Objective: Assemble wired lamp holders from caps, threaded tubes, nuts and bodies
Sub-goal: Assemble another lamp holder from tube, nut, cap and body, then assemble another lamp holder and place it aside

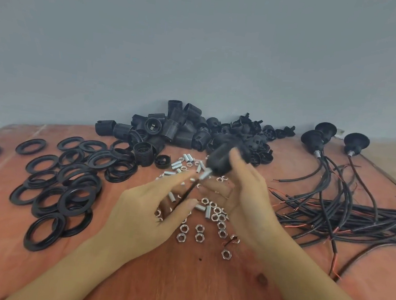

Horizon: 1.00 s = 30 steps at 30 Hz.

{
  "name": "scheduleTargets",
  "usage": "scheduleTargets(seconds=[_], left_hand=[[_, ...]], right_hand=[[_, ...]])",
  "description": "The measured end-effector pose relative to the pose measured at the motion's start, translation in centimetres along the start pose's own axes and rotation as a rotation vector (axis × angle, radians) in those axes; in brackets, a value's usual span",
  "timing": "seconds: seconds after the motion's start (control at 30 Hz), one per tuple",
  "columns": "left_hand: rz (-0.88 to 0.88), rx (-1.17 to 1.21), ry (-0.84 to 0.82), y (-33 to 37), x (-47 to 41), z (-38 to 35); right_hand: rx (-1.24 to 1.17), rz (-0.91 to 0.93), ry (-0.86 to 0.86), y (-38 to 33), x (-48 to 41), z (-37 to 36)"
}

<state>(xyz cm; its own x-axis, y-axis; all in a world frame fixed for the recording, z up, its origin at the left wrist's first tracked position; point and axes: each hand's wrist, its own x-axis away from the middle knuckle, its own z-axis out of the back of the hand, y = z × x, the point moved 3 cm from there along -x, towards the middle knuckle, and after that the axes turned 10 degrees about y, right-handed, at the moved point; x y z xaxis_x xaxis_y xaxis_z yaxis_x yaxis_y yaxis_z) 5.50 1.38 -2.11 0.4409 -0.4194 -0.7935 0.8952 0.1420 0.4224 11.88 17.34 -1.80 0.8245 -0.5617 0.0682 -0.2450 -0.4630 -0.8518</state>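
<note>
Three finished holders [313, 138] lay far right on the table [180, 280] and many bodies [170, 126] and nuts [199, 229] remained loose, while the right hand [243, 197] gripped a cap [222, 159] with its threaded tube [205, 174] fitted and the left hand [153, 208] pinched its wire [186, 194].

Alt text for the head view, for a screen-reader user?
The right hand grips a black lamp holder with a silver tube at its lower end, while the left hand pinches the wire trailing from the tube. On the wooden table lie black rings left, bodies behind, nuts in the middle, wires right.
</note>
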Motion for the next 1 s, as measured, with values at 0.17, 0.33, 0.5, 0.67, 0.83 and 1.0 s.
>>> scheduleTargets(seconds=[0.17,0.33,0.5,0.67,0.83,1.0], left_hand=[[-0.057,0.000,-0.047,0.0,0.1,0.1],[-0.041,-0.072,-0.060,-0.7,0.0,0.0],[0.000,-0.120,-0.095,-0.9,0.0,0.0],[0.068,-0.233,-0.160,-1.8,0.2,-0.4],[0.089,-0.329,-0.232,-3.0,0.0,-0.3],[0.164,-0.365,-0.307,-3.9,0.3,-0.3]], right_hand=[[0.003,-0.034,0.316,-6.1,-3.8,3.5],[0.441,0.176,0.518,-11.2,-9.7,8.2],[1.003,0.324,0.603,-10.3,-14.0,12.2],[1.123,0.360,0.652,-9.4,-14.7,13.5],[1.345,0.459,0.578,-9.1,-13.2,10.7],[1.194,0.731,0.349,-6.7,-7.9,4.0]])
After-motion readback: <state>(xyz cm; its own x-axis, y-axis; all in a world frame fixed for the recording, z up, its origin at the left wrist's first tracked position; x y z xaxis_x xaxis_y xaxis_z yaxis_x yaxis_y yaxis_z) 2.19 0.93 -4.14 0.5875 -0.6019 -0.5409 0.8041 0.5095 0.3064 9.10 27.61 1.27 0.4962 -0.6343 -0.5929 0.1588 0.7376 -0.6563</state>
